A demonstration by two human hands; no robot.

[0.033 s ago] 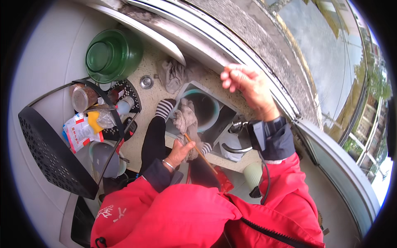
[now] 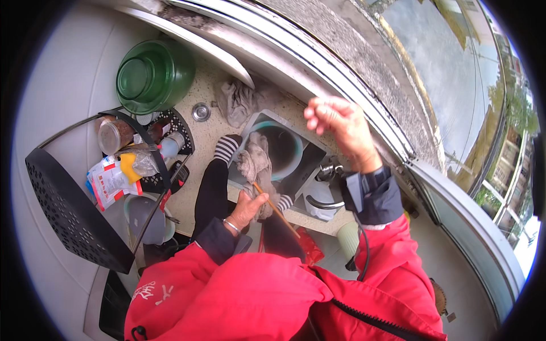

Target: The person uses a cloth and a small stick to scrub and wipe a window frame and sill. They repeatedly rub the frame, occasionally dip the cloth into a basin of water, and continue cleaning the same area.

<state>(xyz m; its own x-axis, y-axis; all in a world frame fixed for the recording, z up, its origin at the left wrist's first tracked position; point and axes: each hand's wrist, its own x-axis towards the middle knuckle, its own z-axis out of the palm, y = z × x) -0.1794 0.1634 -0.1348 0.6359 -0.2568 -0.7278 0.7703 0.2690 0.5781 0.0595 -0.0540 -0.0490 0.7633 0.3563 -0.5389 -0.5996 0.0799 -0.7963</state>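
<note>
My left hand [image 2: 248,210] is closed round a thin wooden stick [image 2: 278,213], near the end where a damp grey-beige cloth [image 2: 257,160] hangs bunched over it. The cloth lies against the near left rim of a pale blue basin [image 2: 300,149] of dark water in the sink [image 2: 311,166]. Up by the window frame, my right hand [image 2: 341,126] is raised with its fingers curled and thumb pressed in. Whether anything small sits between those fingers is hidden.
Striped-sock feet [image 2: 227,149] stand on the counter by the sink. At left are a green basin [image 2: 170,74] and a black rack [image 2: 74,210] with jars and packets. A faucet [image 2: 327,203] stands right of the sink. The window frame [image 2: 318,62] runs along the far side; another grey cloth [image 2: 236,102] lies below it.
My right hand has come down slightly, toward me. My left hand, the stick and the cloth look the same.
</note>
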